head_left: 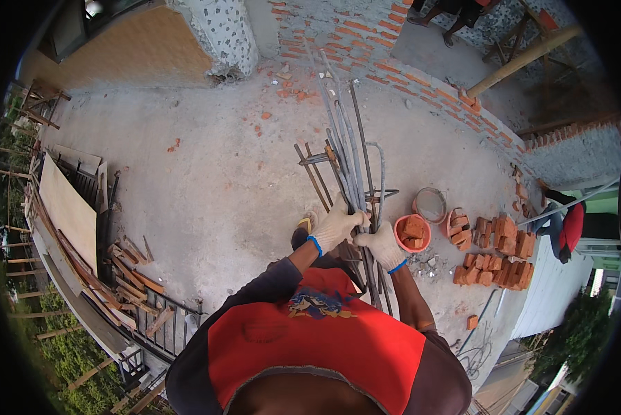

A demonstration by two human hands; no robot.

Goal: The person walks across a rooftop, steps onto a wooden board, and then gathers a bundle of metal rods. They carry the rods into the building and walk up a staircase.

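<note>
A bundle of long grey and rusty steel rods, some with bent ends, lies in front of my body and runs away from me toward the brick wall. My left hand, in a cream knit glove with a blue cuff, is closed around the rods from the left. Just to its right, my gloved right hand is also closed on the bundle, its thumb close to the left hand's fingers. The palms' undersides are hidden. Beneath the bundle, part of a foot in a sandal shows.
Right of my hands stand an orange bucket of brick pieces and a round grey-filled pan. Stacked bricks lie farther right, near a bending person in red. Boards and a railing line the left edge.
</note>
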